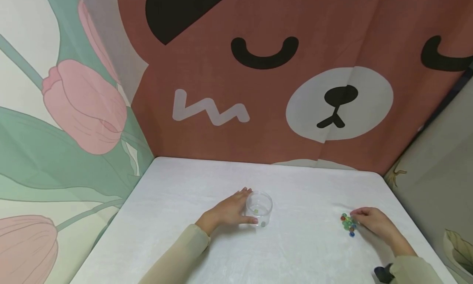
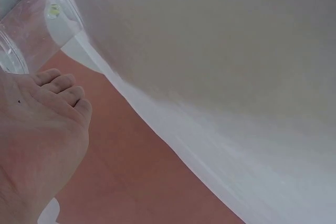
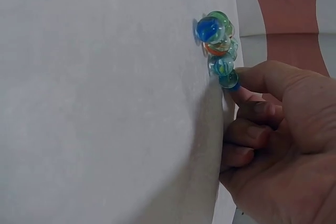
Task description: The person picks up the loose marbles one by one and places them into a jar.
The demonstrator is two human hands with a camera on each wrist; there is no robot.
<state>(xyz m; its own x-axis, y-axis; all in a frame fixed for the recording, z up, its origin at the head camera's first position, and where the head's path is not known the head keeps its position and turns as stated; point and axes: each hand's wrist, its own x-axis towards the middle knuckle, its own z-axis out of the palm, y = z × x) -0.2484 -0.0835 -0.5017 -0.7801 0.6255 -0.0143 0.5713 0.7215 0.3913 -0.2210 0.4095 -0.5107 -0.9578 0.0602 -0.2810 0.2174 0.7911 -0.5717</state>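
A clear round plastic jar stands on the white table with a yellowish marble and a greenish marble in it. My left hand holds the jar from its left side, thumb across the front and fingers at the back. In the left wrist view the palm lies right by the jar wall. On the right, a cluster of glass marbles in green, blue and red lies on the table. My right hand pinches a blue-green marble at the cluster's edge between thumb and index finger; its other fingers are curled.
The white table runs back to a brown bear-print cloth. A flower-print cloth borders the left side. A small dark object shows beside the right sleeve.
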